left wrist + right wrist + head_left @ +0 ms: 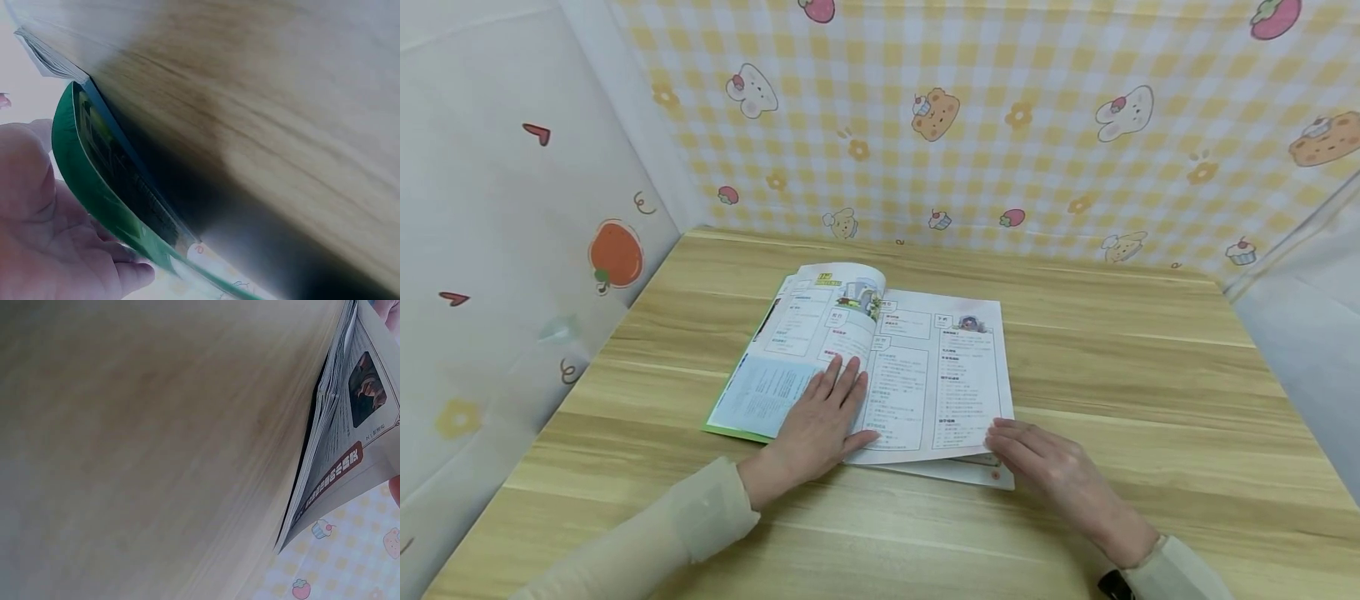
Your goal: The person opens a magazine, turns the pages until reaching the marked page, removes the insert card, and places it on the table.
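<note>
An open magazine [898, 392] with printed columns and small pictures lies on the wooden table. My left hand [812, 429] rests flat over its left page near the fold, fingers pointing away from me. In the left wrist view, that hand [56, 231] shows beside the curved green cover [112, 200]. At the near right corner, my right hand [1060, 471] pinches the edge of the right page [970, 400], which stands a little off the sheet below. A raised page [337, 469] and a fingertip [395, 490] show in the right wrist view.
The wood-grain table [1135, 375] extends around the magazine. A yellow checked cloth [1000, 175] with cartoon figures hangs at the back, and a white patterned sheet [512, 250] hangs on the left. Something black [1115, 585] shows at the right cuff.
</note>
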{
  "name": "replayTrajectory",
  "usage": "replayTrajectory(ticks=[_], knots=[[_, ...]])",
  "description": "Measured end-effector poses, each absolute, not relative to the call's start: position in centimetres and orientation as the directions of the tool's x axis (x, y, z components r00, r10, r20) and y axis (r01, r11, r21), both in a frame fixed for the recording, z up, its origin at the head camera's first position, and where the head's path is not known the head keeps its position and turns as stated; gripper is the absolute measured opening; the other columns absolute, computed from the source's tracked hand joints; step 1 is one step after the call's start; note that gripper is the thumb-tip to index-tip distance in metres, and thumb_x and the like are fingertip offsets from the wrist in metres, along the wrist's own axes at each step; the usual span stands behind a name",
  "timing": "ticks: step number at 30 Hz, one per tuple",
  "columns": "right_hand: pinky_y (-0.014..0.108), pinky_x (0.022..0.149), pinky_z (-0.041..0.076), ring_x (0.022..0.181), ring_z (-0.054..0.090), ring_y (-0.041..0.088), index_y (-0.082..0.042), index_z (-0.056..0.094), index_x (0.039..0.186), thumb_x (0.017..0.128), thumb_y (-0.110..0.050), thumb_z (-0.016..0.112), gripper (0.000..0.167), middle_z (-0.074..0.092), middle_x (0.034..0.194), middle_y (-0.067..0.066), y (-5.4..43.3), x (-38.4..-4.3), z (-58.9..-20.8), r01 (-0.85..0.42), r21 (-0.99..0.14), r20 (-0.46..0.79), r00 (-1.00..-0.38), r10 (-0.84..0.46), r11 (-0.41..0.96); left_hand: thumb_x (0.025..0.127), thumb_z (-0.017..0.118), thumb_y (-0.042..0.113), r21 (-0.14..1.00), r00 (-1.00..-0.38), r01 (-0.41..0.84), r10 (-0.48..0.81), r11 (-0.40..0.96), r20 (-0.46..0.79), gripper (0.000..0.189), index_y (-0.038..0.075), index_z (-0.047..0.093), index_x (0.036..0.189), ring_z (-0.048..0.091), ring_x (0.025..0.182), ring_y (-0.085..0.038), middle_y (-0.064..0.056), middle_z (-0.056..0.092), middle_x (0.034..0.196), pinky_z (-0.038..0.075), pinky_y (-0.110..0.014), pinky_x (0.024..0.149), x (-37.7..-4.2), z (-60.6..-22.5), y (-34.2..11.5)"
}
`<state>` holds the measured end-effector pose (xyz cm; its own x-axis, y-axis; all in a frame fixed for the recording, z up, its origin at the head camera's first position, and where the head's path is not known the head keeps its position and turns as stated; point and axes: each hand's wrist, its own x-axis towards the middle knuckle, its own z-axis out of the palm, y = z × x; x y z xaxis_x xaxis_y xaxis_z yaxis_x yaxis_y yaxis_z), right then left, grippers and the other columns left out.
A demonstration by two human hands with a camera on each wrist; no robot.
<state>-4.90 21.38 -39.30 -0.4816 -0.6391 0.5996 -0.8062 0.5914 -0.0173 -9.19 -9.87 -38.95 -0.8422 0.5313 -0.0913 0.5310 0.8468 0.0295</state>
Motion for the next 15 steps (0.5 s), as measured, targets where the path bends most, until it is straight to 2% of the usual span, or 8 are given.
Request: replayTrajectory(ticks=[6, 11, 15], knots=[[0.031, 0.077, 0.054, 0.09, 0.068, 0.022, -0.005, 0.07, 0.096, 0.103, -0.024, 0.034, 0.041, 0.071, 0.097, 0.006, 21.2, -5.0, -39.1, -0.81, -0.004, 0.625, -0.46, -0.631, 0.587, 0.095, 0.041, 0.054, 0.1, -0.81, 0.568, 0.577, 0.817, -0.11, 0.076, 0.002, 0.023, 0.148, 0.007, 0.145, -0.03, -0.014, 0.011, 0.158, 0.014, -0.043, 0.117, -9.0, -38.7, -9.0], [0.031, 0.076, 0.054, 0.089, 0.068, 0.022, -0.004, 0.07, 0.096, 0.103, -0.022, 0.036, 0.039, 0.071, 0.096, 0.006, 21.0, -5.0, -39.0, -0.818, 0.011, 0.651, -0.431, -0.625, 0.576, 0.096, 0.039, 0.053, 0.209, -0.723, 0.66, 0.686, 0.721, -0.083, 0.075, 0.002, 0.023, 0.148, 0.015, 0.144, -0.028, -0.014, 0.016, 0.156, 0.02, -0.041, 0.116, -8.4, -38.4, -7.1], [0.031, 0.076, 0.054, 0.089, 0.068, 0.021, -0.005, 0.07, 0.096, 0.103, -0.022, 0.035, 0.039, 0.071, 0.097, 0.005, 21.0, -5.0, -38.9, -0.812, 0.014, 0.649, -0.437, -0.623, 0.584, 0.096, 0.038, 0.054, 0.215, -0.661, 0.726, 0.749, 0.654, -0.047, 0.073, 0.004, 0.026, 0.148, 0.02, 0.143, -0.026, -0.012, 0.02, 0.155, 0.024, -0.038, 0.114, -7.9, -38.6, -5.2]])
